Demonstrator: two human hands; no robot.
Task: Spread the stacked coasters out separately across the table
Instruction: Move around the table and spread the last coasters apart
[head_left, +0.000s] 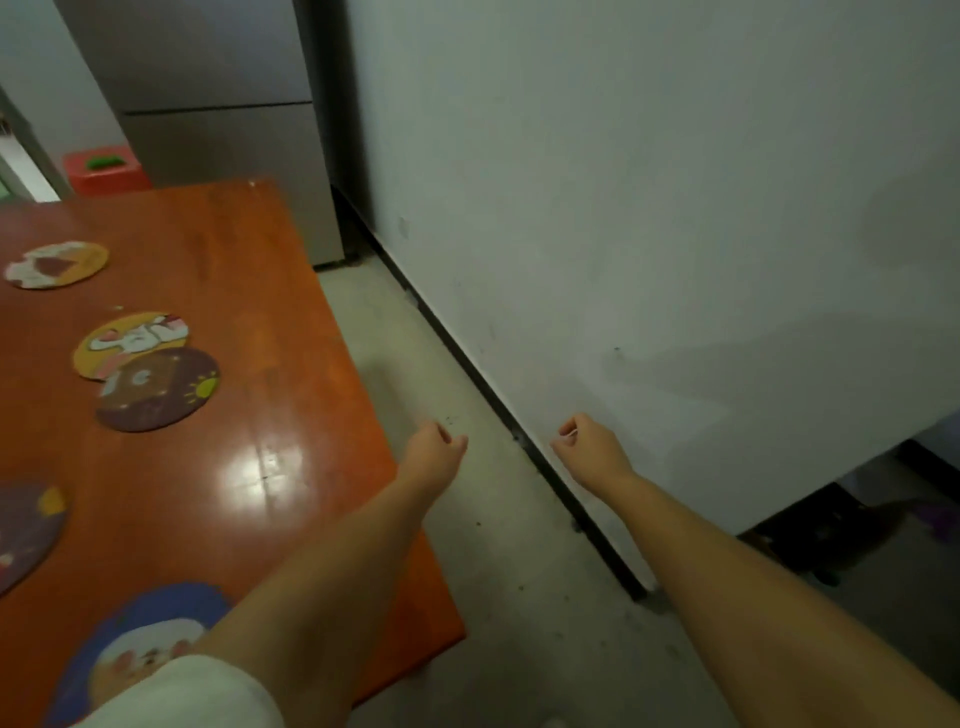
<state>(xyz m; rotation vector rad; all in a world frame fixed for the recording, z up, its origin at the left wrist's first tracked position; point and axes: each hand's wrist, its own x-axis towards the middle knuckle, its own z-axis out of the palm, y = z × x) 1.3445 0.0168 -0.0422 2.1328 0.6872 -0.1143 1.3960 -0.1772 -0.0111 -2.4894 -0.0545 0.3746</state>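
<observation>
Several round printed coasters lie on the orange-brown table (270, 322) at the left. A pale one (57, 265) sits farthest back. A yellow coaster (119, 338) is partly overlapped by a dark brown coaster (161, 392). A dark purple one (23, 530) is cut off by the left edge, and a blue coaster (145, 634) lies nearest, partly hidden by my left forearm. My left hand (434, 447) hangs past the table's right edge over the floor, fingers curled, holding nothing. My right hand (587, 444) is loosely closed near the wall, also with nothing in it.
A grey refrigerator (218, 119) stands behind the table, with a red box (106, 174) beside it. A white wall (649, 208) with a dark baseboard runs along the right. Pale floor (467, 545) lies between table and wall.
</observation>
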